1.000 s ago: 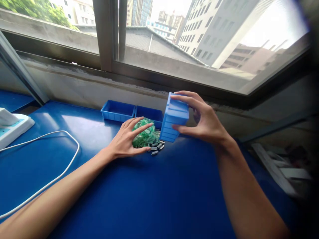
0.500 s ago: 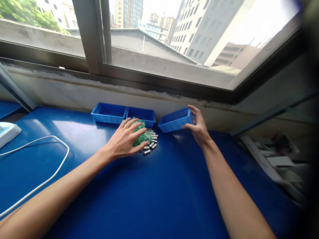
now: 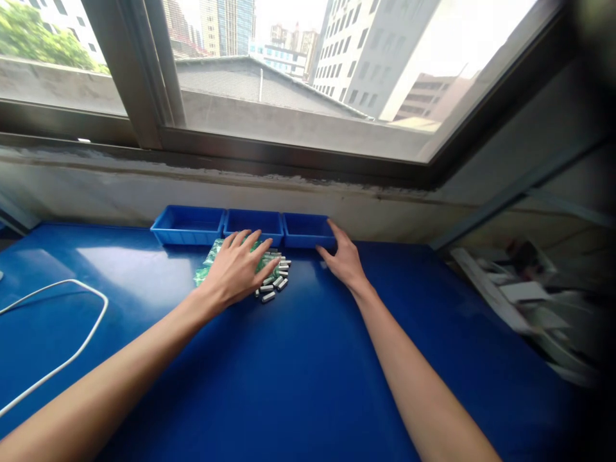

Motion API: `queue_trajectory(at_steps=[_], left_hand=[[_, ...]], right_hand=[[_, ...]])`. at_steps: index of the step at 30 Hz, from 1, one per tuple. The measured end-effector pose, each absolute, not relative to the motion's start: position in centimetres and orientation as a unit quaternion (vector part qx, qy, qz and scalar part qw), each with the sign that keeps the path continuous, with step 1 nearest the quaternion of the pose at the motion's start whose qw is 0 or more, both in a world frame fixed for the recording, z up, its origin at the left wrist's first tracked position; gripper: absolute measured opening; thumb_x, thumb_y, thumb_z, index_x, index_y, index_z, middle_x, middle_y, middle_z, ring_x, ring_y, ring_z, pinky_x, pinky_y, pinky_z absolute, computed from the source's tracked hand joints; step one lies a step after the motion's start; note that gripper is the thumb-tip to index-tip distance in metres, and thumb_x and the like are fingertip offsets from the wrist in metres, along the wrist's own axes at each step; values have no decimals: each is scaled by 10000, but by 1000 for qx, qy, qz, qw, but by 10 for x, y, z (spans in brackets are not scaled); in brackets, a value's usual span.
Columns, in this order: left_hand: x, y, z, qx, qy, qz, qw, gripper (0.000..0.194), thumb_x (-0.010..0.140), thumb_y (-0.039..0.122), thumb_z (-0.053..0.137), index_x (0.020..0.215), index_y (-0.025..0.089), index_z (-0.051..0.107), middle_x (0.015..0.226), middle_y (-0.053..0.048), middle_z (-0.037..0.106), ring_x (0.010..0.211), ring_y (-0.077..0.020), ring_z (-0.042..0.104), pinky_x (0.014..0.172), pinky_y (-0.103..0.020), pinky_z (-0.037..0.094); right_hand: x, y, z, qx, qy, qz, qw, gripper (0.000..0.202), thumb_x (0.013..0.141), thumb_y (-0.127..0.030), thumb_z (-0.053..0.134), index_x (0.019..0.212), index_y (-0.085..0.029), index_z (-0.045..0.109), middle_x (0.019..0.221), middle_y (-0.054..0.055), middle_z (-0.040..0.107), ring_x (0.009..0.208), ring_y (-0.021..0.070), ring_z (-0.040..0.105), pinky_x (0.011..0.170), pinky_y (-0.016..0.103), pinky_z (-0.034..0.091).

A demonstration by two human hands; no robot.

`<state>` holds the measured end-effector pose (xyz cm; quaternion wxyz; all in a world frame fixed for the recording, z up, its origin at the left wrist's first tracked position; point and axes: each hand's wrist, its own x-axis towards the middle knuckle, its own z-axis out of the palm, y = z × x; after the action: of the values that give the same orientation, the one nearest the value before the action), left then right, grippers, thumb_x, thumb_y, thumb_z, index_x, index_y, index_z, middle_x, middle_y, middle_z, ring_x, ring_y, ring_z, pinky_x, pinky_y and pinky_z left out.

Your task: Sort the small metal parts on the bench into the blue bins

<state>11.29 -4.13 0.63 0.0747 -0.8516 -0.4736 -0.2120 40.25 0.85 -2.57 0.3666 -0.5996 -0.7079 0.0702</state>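
Observation:
Three blue bins stand side by side along the wall: a left bin point(image 3: 188, 236), a middle bin point(image 3: 255, 221) and a right bin point(image 3: 308, 241). My left hand point(image 3: 238, 266) is spread palm down over green plastic wrap point(image 3: 206, 264), which shows on both sides of it. Small metallic pieces point(image 3: 268, 296) lie in a loose heap just right of that hand. At the right end of the right bin is my right hand point(image 3: 342, 258), thumb and fingers apart around its corner; whether it presses on the bin is hard to tell.
A white cable point(image 3: 103, 308) curves over the left part of the blue table point(image 3: 289, 385). Behind the bins rise a low wall and a window frame point(image 3: 289, 154). Blurred white items point(image 3: 524, 292) lie beyond the table's right side.
The right bin, tilted and apart from the others before, now stands level against the middle bin. My right hand has moved left with it and its grip has loosened. The view has shifted slightly.

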Motion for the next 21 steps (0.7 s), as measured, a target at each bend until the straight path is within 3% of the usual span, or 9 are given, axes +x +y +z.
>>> queue_trajectory(at_steps=[4, 6, 8, 10, 13, 16, 21], left_hand=[[98, -45, 4, -911, -353, -211, 25, 500, 1023, 441, 457, 1458, 213, 549, 1544, -149, 479, 1466, -348, 390, 1160, -525, 419], [94, -47, 5, -924, -310, -223, 1, 490, 1019, 423, 478, 1465, 228, 538, 1566, -130, 456, 1488, -319, 367, 1176, -493, 419], [92, -49, 6, -908, -321, -269, 5, 460, 1024, 394, 473, 1428, 196, 569, 1526, -139, 503, 1459, -298, 418, 1173, -474, 431], [90, -48, 4, -875, -366, -313, 40, 417, 1028, 357, 460, 1353, 153, 621, 1445, -158, 578, 1408, -308, 475, 1156, -497, 447], [80, -47, -3, -851, -415, -311, 82, 375, 1022, 320, 459, 1287, 139, 655, 1376, -162, 625, 1350, -339, 513, 1101, -538, 479], [66, -47, -12, -845, -437, -300, 68, 373, 1016, 319, 470, 1307, 157, 638, 1361, -156, 629, 1305, -326, 540, 1058, -527, 507], [53, -52, -16, -830, -437, -344, 49, 338, 996, 290, 509, 1286, 177, 640, 1294, -138, 667, 1236, -294, 583, 1040, -492, 512]], right_hand=[[380, -9, -10, -600, -717, -48, 352, 741, 798, -226, 675, 1504, -279, 459, 1643, 120, 308, 1517, 390, 273, 1195, 603, 306], [361, -22, -1, -567, -725, -84, 382, 581, 850, -185, 607, 1423, -257, 540, 1579, 122, 407, 1473, 342, 360, 1192, 553, 330], [338, -36, 5, -508, -760, -64, 400, 403, 906, -191, 554, 1301, -236, 621, 1388, 112, 595, 1337, 282, 517, 1158, 482, 390], [314, -49, 5, -458, -798, -13, 391, 268, 944, -232, 537, 1176, -236, 672, 1201, 83, 699, 1237, 260, 582, 1109, 447, 437], [288, -58, 0, -420, -844, 25, 332, 307, 941, -307, 584, 1230, -235, 660, 1342, 94, 647, 1304, 282, 531, 1124, 472, 420], [279, -53, -7, -413, -857, 24, 307, 299, 937, -273, 577, 1213, -218, 679, 1347, 114, 640, 1295, 296, 527, 1098, 493, 438], [280, -42, -13, -475, -781, 12, 404, 230, 920, -161, 504, 955, -227, 722, 1188, 119, 685, 1175, 304, 585, 1038, 527, 475]])
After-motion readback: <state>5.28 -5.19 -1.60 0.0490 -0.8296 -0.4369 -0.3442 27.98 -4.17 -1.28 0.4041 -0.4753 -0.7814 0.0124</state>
